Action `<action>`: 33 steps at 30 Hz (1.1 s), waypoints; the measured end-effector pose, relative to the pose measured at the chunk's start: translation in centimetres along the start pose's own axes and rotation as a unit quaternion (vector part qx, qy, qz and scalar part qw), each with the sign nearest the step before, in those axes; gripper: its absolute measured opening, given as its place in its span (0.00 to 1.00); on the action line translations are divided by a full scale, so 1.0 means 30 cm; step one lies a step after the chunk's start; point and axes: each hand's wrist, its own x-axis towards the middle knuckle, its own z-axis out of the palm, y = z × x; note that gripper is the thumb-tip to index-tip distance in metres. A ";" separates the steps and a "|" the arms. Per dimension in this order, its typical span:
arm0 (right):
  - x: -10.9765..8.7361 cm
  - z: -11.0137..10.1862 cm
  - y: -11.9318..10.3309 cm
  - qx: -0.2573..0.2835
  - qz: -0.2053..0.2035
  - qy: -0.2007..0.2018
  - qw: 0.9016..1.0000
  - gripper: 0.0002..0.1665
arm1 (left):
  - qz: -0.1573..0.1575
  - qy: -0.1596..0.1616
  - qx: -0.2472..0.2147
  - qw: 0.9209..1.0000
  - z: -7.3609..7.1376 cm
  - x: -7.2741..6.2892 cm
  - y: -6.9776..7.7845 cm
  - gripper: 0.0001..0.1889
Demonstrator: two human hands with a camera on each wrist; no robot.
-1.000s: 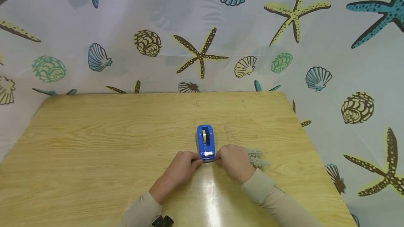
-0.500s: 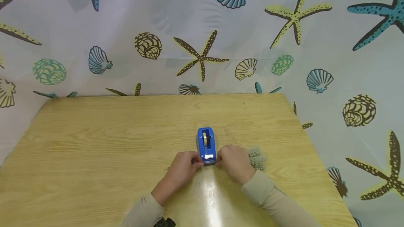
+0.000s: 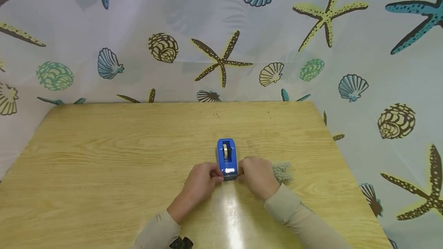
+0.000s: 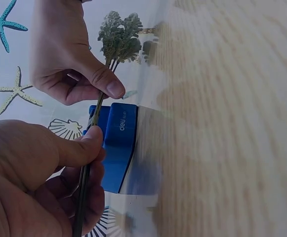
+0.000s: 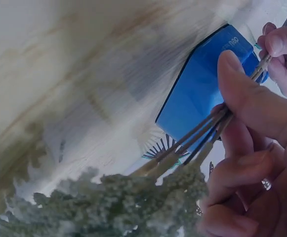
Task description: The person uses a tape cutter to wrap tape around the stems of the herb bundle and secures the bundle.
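A small bunch of grey-green leafy sprigs (image 3: 282,172) lies crosswise in both hands, close in front of a blue tape dispenser (image 3: 227,160). My left hand (image 3: 200,181) pinches the thin brown stems (image 4: 82,192) between thumb and fingers, towards their bare ends. Nearer the leafy heads (image 4: 119,39), my right hand (image 3: 257,176) pinches the same stems, its thumb on top in the right wrist view. Between the two hands a short stretch of stem (image 4: 98,109) passes the dispenser's front end. A roll of tape (image 3: 225,151) sits in the dispenser.
The hands work over a light wooden table (image 3: 104,156). Behind and to the right of it hangs a white cloth (image 3: 194,10) printed with shells and starfish. A dark strapped object (image 3: 181,243) shows at the left wrist.
The leafy heads beside my right hand have shifted in outline, as the bunch turns slightly. Both hands keep nearly the same place and grip, and the dispenser stays put.
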 end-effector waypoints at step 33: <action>0.033 0.016 -0.007 0.053 -0.010 -0.032 0.998 0.25 | 0.058 0.097 -0.023 0.993 0.022 -0.003 -0.041 0.11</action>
